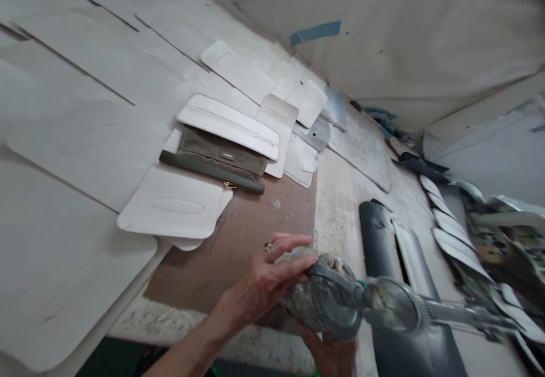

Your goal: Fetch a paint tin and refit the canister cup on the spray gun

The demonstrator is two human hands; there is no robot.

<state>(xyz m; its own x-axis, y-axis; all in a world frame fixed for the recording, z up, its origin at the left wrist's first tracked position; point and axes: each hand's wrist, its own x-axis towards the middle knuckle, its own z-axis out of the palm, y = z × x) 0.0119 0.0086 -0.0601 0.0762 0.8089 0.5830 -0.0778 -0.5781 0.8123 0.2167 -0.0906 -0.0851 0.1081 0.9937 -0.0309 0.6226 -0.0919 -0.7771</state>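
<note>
My left hand, with a ring on one finger, wraps around the top and side of a cloudy, stained clear plastic glue bottle. The bottle has a rounded body, a second bulb-like part and a long narrow spout stretching to the right. Under it my right hand holds the lower side, its fingers mostly hidden by the bottle. Further off lies an olive-brown fabric piece with a small label. Along its near edge runs a dark zipper strip with a gold-coloured pull.
White card templates lie around the fabric, one on top of it. A brown board covers part of the worktable. To the right are dark curved sheets and a row of white-edged pieces. Pale sheeting hangs behind.
</note>
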